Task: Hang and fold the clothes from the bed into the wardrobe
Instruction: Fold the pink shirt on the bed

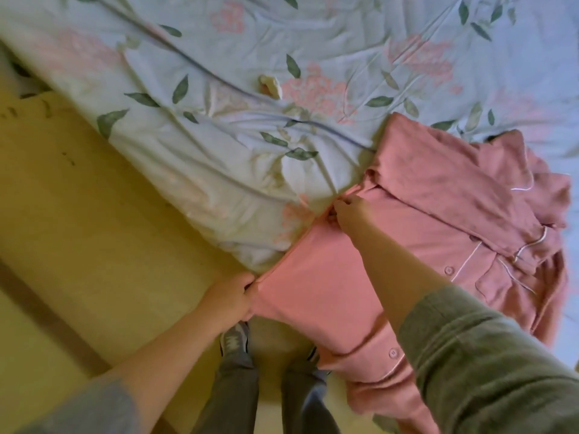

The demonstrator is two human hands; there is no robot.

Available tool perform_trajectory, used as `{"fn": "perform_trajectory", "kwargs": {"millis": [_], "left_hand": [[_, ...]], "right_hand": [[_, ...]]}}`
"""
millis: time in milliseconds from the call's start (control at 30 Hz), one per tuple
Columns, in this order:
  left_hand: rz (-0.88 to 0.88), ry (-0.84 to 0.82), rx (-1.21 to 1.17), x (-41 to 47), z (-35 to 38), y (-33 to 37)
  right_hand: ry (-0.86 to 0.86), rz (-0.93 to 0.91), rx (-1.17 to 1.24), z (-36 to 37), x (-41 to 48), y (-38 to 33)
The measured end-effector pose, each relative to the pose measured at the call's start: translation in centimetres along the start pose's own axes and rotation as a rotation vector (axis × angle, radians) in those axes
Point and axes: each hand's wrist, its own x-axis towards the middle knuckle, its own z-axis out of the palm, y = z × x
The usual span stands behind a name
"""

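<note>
**Inspector:** Location of the garment?

**Assistant:** The pink shirt [438,233] lies on the bed [219,136], right half of the frame. Its upper part is spread flat on the flowered sheet [344,42]. Its lower part hangs over the bed's edge toward the bottom of the frame. White piping and buttons [449,270] are visible down the front.

**Inspector:** Left hand?

**Assistant:** The left hand [233,296], lower centre, is at the bed's edge. Its fingers [249,286] are curled tight round the shirt's left edge.

**Inspector:** Right hand?

**Assistant:** The right hand [349,211], centre of frame, is further up the same edge. It is pinching the cloth, and the fabric is drawn taut between the two hands.

**Inspector:** Other items?

**Assistant:** There is a small cream scrap [271,86] on the sheet, upper centre, well apart from the shirt. The yellow floor [78,214] is at left. One shoe [233,339] shows below the left hand.
</note>
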Motion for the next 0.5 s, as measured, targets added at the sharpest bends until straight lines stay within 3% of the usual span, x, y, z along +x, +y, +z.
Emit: {"fn": "perform_trajectory", "kwargs": {"millis": [200, 500], "left_hand": [[-0.021, 0.14, 0.032, -1.1, -1.3, 1.4], [0.207, 0.054, 0.038, -2.1, -2.7, 12.2]], "right_hand": [[0.037, -0.01, 0.185, -1.5, -5.0, 0.9], [0.219, 0.146, 0.371, -12.0, -12.0, 5.5]]}}
